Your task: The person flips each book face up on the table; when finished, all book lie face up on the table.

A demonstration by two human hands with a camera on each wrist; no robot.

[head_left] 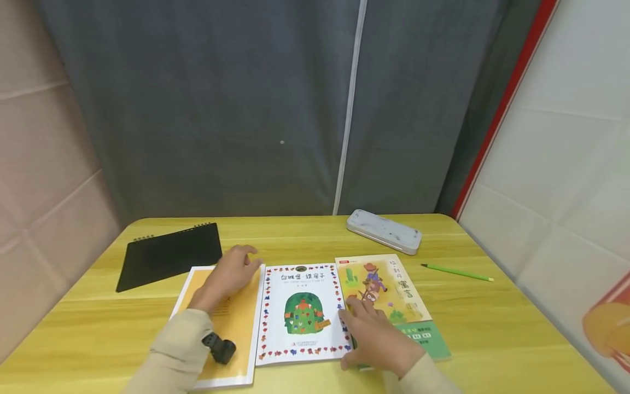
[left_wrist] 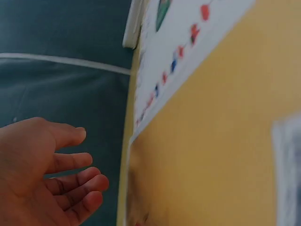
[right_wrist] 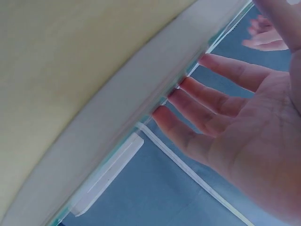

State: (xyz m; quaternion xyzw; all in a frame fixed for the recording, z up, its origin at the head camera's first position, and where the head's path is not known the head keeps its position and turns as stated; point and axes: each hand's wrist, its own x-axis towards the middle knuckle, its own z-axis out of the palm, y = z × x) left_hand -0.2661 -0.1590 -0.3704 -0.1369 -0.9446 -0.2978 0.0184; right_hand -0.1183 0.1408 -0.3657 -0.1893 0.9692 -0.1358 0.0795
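My left hand [head_left: 228,276] is over the upper part of a yellow book with a white border [head_left: 246,328]. In the left wrist view its fingers are loosely bent, with nothing between them and the thumb. A white book with a green picture [head_left: 304,312] lies in the middle, its left edge along the yellow book. At the right, a cream picture book [head_left: 394,284] overlaps a green-covered book [head_left: 435,342]. My right hand [head_left: 379,339] is over their lower left part, fingers spread. In the right wrist view its fingertips [right_wrist: 162,113] are right at a book's surface.
A black spiral-bound pad [head_left: 169,256] lies at the back left of the yellow wooden table [head_left: 285,241]. A pale marbled case [head_left: 384,231] is at the back right, with a green pencil [head_left: 458,272] nearer on that side. A grey curtain [head_left: 236,109] hangs behind the table.
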